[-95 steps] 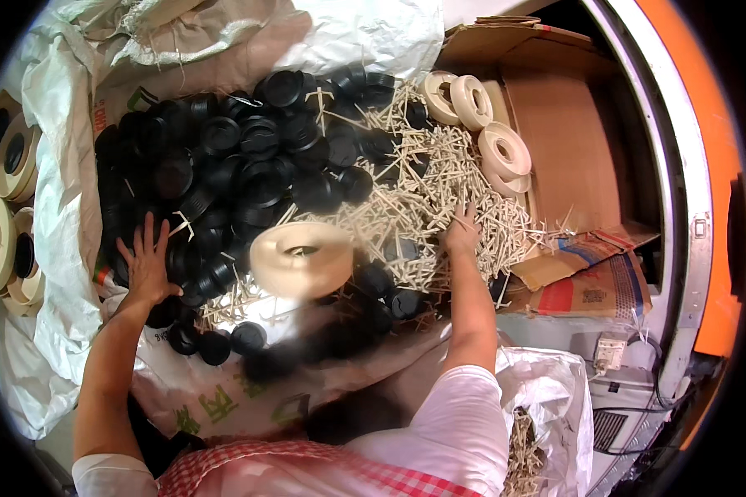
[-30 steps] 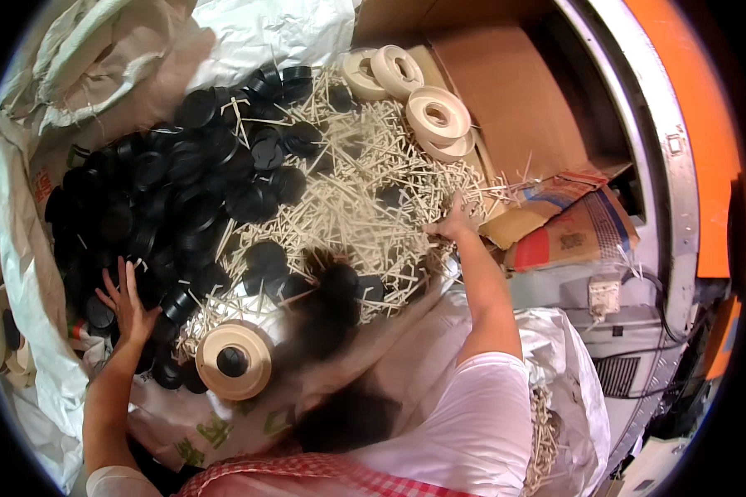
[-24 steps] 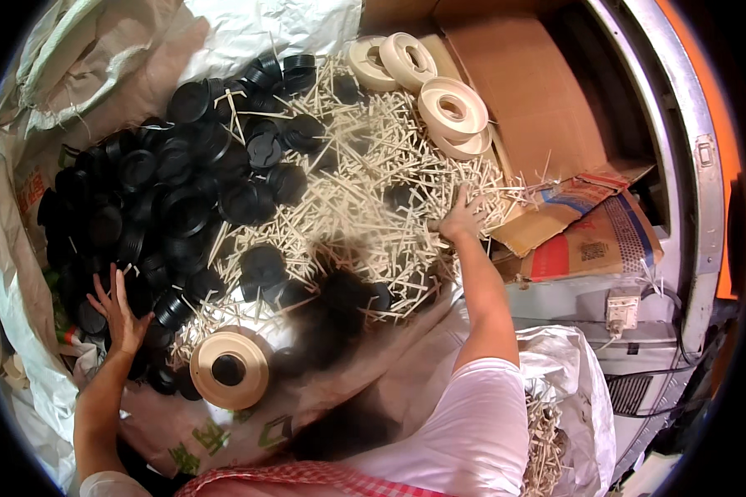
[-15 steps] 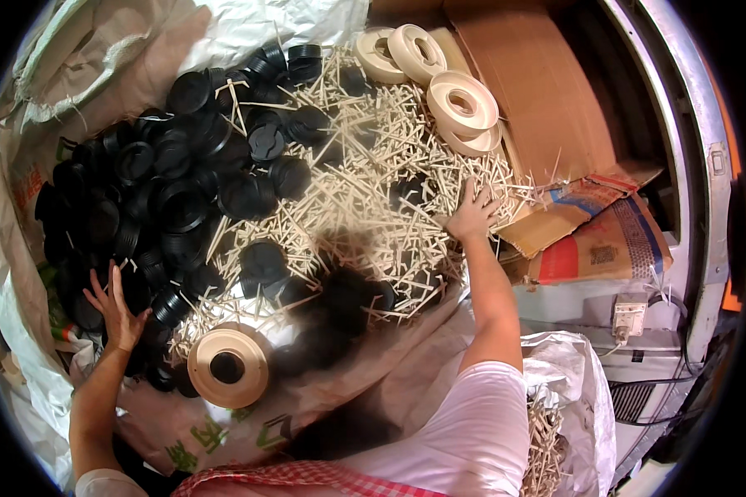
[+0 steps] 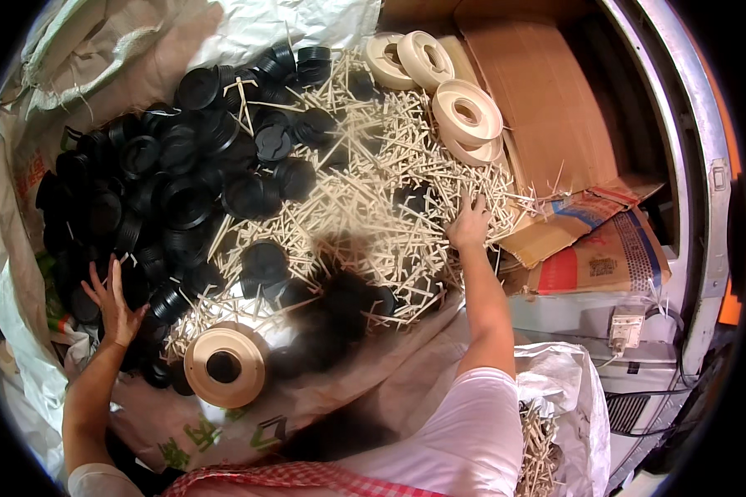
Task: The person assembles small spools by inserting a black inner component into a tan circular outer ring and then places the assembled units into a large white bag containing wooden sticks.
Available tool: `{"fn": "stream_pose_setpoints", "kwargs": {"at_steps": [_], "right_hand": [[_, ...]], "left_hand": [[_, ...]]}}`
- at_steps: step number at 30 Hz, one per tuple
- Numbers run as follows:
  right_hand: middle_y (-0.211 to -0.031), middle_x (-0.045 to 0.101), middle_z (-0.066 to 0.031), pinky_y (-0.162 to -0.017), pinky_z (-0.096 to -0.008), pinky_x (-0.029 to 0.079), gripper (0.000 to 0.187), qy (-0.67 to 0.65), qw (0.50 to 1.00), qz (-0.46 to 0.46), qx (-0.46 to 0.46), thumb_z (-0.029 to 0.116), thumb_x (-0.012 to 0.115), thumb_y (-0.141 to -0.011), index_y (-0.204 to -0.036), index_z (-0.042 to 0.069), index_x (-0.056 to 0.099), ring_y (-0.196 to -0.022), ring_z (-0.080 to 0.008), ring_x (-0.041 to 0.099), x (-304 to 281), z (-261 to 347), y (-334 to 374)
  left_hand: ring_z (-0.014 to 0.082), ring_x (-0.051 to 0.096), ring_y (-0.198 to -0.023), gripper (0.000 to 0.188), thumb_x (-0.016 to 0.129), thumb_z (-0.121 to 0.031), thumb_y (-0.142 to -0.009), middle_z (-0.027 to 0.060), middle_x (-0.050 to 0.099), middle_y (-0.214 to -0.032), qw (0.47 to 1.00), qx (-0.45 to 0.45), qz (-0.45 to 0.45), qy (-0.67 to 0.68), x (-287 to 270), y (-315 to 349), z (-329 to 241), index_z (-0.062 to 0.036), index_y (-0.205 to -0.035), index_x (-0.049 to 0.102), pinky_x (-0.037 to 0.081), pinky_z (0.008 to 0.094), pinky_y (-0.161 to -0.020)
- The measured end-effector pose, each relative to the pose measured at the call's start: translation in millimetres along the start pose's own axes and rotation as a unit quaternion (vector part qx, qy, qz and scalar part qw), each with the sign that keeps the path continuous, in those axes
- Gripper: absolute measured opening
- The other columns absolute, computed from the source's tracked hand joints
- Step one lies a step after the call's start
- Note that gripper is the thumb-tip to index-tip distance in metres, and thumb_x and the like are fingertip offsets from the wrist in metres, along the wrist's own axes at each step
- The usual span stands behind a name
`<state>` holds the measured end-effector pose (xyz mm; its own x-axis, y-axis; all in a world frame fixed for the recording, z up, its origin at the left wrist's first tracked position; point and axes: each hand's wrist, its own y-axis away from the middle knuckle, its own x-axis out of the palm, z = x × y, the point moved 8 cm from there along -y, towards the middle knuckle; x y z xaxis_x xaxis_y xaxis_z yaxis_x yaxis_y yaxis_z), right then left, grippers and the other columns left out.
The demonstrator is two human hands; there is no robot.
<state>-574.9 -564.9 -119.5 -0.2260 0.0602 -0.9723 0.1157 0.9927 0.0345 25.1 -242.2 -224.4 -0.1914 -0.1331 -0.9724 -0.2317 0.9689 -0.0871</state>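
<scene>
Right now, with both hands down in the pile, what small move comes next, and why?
Probably close the right hand on a bunch of the pale sticks: it lies open on them, holding nothing. The left hand rests spread on the black caps.

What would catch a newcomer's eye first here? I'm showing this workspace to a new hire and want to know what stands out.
The big heap of pale sticks in the middle, with the right hand pressed into its right edge. To its left lies a mass of black caps, the left hand open at its lower edge. A cream spool sits low in front, and more spools lie at the top right beside cardboard.
</scene>
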Motion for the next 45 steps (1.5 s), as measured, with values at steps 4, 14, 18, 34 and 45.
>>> {"fn": "stream_pose_setpoints", "kwargs": {"at_steps": [4, 14, 18, 34, 45], "right_hand": [[-0.15, 0.006, -0.0196, -0.102, -0.0563, 0.031, 0.095, 0.06, 0.995, 0.052, 0.053, 0.022, 0.077, -0.063, -0.142, 0.03, 0.025, -0.129, -0.0516, 0.021, -2, -6, -8], [-0.142, 0.023, -0.0251, -0.1, -0.0422, 0.039, 0.091, -0.003, 0.998, 0.056, -0.009, 0.011, 0.077, -0.059, -0.137, 0.019, 0.031, -0.12, -0.0449, 0.04, 9, -2, -11], [-0.137, 0.028, -0.0253, -0.094, -0.044, 0.043, 0.082, 0.015, 1.0, -0.002, -0.021, 0.007, 0.073, -0.062, -0.133, 0.021, 0.035, -0.111, -0.0457, 0.047, 2, 11, -7], [-0.12, 0.051, -0.021, -0.092, -0.0428, 0.044, 0.077, -0.019, 0.998, 0.038, -0.05, 0.012, 0.077, -0.058, -0.127, 0.016, 0.045, -0.106, -0.0391, 0.053, -91, 58, 41], [-0.098, 0.061, -0.0072, -0.075, -0.0284, 0.049, 0.066, -0.42, 0.895, 0.044, -0.142, 0.007, 0.075, -0.058, -0.118, 0.003, 0.048, -0.085, -0.0149, 0.058, -229, 66, 84]], "left_hand": [[0.0419, 0.01, -0.136, 0.116, 0.081, -0.007, -0.051, 0.016, 0.028, -0.145, 1.0, 0.019, -0.022, 0.007, -5, -1, -4, -0.0085, -0.144, 0.011, 0.004, 0.0669, -0.103], [0.0433, 0.012, -0.135, 0.116, 0.081, -0.006, -0.051, 0.0162, 0.028, -0.146, 1.0, 0.012, -0.003, 0.004, -1, -1, -5, -0.0088, -0.144, 0.011, 0.005, 0.0673, -0.103], [0.0435, 0.012, -0.136, 0.118, 0.082, -0.006, -0.05, 0.0148, 0.027, -0.146, 1.0, 0.008, -0.001, -0.007, -2, 0, -2, -0.0101, -0.144, 0.011, 0.005, 0.0676, -0.103], [0.0443, 0.012, -0.136, 0.119, 0.081, -0.003, -0.053, 0.0118, 0.022, -0.149, 0.999, -0.019, 0.034, 0.029, -11, -1, -4, -0.0141, -0.146, 0.007, 0.004, 0.0668, -0.103], [0.0447, 0.008, -0.137, 0.123, 0.086, -0.014, -0.054, 0.0131, 0.018, -0.15, 0.983, -0.088, 0.153, 0.044, -24, -6, -5, -0.0236, -0.146, 0.005, 0.006, 0.068, -0.104]]}}
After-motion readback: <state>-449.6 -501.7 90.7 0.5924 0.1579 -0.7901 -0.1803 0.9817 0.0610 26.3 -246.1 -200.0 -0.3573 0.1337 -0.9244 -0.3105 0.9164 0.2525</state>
